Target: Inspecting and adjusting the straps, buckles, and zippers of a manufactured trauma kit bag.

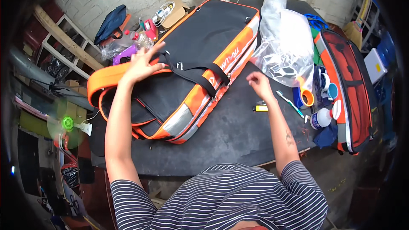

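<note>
A large black bag with orange trim, grey reflective panels and black straps lies slantwise on the dark table. My left hand is open, fingers spread, at the bag's near-left part beside a wide orange band. Whether its palm presses on the fabric I cannot tell. To the right of the bag my right hand hovers over the table, its fingers loosely curled and thumb a little apart. Nothing shows in it. Black straps cross the bag's zipped side between my hands.
Clear plastic wrapping lies right of the bag. Near my right forearm are a yellow item, a toothbrush, an orange tape roll and a white bottle. A red-and-black bag stands at the right edge; a cardboard box sits behind.
</note>
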Demonstrator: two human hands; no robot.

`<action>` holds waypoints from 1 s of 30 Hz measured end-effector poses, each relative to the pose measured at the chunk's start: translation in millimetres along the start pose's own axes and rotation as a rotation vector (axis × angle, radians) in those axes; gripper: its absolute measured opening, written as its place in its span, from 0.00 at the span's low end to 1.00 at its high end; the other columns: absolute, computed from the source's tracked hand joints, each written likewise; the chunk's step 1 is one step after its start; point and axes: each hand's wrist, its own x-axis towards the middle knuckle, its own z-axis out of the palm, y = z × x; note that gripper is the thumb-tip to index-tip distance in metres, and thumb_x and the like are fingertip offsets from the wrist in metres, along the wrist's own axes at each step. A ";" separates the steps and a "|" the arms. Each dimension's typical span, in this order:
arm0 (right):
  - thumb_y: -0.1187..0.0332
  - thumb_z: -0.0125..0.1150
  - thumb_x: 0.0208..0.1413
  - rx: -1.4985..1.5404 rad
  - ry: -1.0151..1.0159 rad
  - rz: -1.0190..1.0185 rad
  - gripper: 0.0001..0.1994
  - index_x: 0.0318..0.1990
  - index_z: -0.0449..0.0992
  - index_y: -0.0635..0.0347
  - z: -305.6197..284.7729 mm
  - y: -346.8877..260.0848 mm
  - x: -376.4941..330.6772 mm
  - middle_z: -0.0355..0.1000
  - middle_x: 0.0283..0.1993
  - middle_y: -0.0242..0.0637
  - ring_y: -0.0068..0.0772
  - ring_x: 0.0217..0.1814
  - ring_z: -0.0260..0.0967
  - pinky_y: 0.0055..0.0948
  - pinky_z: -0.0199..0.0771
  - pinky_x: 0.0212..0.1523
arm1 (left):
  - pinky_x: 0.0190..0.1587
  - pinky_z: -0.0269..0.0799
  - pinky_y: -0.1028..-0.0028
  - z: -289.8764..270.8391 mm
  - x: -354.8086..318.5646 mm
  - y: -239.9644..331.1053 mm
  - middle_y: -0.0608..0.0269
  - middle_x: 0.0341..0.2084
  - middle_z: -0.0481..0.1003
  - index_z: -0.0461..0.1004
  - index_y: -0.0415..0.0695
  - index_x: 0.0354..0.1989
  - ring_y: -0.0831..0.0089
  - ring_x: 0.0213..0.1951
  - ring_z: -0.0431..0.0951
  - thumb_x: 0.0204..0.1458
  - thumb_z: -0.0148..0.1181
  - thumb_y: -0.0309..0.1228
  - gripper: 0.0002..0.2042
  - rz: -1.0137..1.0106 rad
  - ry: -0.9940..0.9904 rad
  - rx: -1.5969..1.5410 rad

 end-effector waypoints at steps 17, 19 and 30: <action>0.72 0.62 0.41 -0.504 0.027 0.037 0.07 0.31 0.76 0.57 -32.2 41.3 -97.3 0.68 0.36 0.39 0.43 0.46 0.62 0.39 0.62 0.47 | 0.36 0.68 0.72 43.1 46.5 113.8 0.60 0.25 0.72 0.70 0.38 0.31 0.71 0.30 0.72 0.45 0.57 0.32 0.10 0.086 -0.077 -0.770; 0.69 0.69 0.36 -0.554 -0.136 -0.017 0.13 0.34 0.77 0.55 -26.4 36.7 -102.3 0.67 0.39 0.36 0.43 0.48 0.60 0.39 0.61 0.49 | 0.33 0.66 0.76 55.4 55.8 137.9 0.65 0.25 0.71 0.69 0.38 0.34 0.78 0.30 0.70 0.47 0.57 0.29 0.09 0.140 -0.178 -1.010; 0.74 0.62 0.48 0.367 0.396 0.051 0.17 0.46 0.66 0.60 -0.4 -9.7 -55.3 0.55 0.23 0.21 0.13 0.24 0.52 0.17 0.56 0.26 | 0.36 0.69 0.83 104.5 83.3 193.0 0.66 0.28 0.76 0.76 0.39 0.40 0.84 0.30 0.74 0.49 0.52 0.19 0.11 -0.033 -0.347 -1.315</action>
